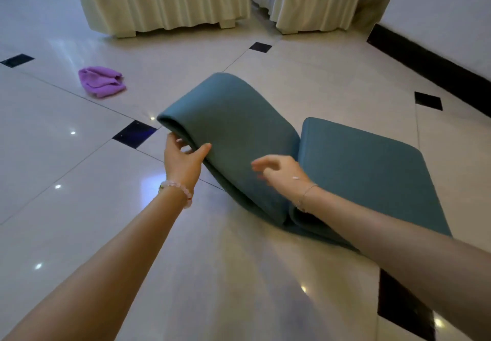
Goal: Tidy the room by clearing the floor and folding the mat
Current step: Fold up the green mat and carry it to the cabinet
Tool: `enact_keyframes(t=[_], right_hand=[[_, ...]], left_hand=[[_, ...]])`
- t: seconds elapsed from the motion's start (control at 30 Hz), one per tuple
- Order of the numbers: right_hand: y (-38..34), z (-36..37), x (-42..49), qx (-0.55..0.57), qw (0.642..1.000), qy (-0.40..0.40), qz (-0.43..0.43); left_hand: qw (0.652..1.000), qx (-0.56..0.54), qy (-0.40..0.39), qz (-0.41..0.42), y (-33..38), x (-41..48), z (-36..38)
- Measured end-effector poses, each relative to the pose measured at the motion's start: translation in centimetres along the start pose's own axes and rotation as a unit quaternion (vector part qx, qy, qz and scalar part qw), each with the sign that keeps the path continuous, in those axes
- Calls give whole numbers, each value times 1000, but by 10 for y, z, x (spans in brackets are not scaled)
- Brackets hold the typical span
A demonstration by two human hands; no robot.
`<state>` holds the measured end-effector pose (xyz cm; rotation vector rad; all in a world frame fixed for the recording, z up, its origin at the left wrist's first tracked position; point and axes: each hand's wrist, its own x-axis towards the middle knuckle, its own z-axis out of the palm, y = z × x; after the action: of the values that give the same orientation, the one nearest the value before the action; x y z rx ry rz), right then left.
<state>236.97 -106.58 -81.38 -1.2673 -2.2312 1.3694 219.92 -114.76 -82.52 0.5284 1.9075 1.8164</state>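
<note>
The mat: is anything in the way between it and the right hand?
Nothing visible is. The right hand hovers close over the mat with no object between them, while the left hand grips its folded edge.

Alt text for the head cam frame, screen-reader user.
A person's left hand grips the lifted fold of a teal mat, part folded on a glossy tiled floor; the right hand, blurred, is over the mat, holding nothing. A purple cloth lies on the floor beyond, before cream skirted furniture.
</note>
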Motion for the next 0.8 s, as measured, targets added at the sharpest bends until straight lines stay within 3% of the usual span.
enact_keyframes(t=[0.1, 0.17, 0.27, 0.33, 0.4, 0.47, 0.53, 0.57, 0.6, 0.7, 0.8], right_hand=[[-12, -83, -9, 214, 974, 63, 44], [-9, -148, -18, 262, 958, 98, 60], [13, -231, -41, 297, 935, 185, 53], [38, -265, -58, 292, 922, 248, 55], [65, -280, -74, 250, 921, 294, 54], [95, -279, -82, 197, 931, 305, 44], [123, -269, -85, 124, 954, 271, 29], [137, -262, -86, 88, 966, 242, 28], [151, -254, -85, 60, 976, 208, 34], [190, -222, -84, -40, 989, 129, 62], [208, -200, -82, 36, 984, 148, 96]], left_hand=[[985, 46, -82, 143, 41, -29, 45], [955, 68, -138, 252, 63, -55, 85], [881, 174, -208, 389, 68, -87, 152], [826, 311, -275, 382, 60, -101, 188], [727, 441, -391, 352, 40, -108, 215], [588, 542, -476, 366, 14, -118, 233], [476, 609, -511, 377, -12, -130, 240], [442, 630, -507, 388, -21, -136, 242], [426, 641, -500, 397, -28, -139, 242], [421, 647, -490, 405, -35, -137, 238], [425, 639, -506, 394, -29, -132, 236]])
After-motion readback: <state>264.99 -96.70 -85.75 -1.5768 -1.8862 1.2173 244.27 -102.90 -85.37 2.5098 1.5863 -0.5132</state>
